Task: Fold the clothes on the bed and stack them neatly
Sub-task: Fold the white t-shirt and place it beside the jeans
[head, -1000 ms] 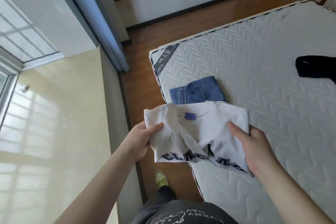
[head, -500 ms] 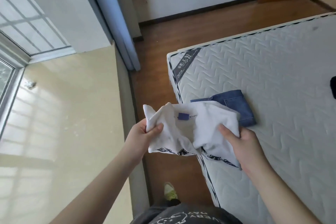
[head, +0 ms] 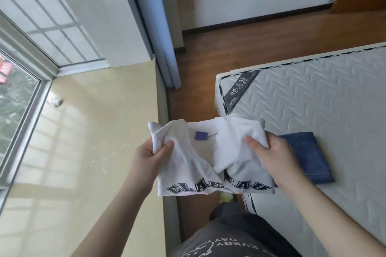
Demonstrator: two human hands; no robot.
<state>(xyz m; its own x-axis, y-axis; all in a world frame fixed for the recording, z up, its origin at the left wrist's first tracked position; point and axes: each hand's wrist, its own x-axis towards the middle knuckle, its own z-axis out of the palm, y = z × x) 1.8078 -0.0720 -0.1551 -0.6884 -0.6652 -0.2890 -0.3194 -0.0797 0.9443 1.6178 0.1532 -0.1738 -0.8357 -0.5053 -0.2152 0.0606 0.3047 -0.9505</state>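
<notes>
Single head-worn wide-angle view, looking steeply down from standing height; hands close below the lens, mattress (head: 325, 98) corner right, window (head: 18, 89) left, floor (head: 261, 41) ahead.

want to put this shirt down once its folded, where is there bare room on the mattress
Bare quilted mattress lies beyond the folded jeans, toward the corner label, and right of the jeans. Crowded spot: the near edge, where both hands, left and right, hold the white shirt beside the jeans.

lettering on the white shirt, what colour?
Dark navy block letters with a white outline, across the white shirt near its lower edge. Only the head view shows it.
</notes>
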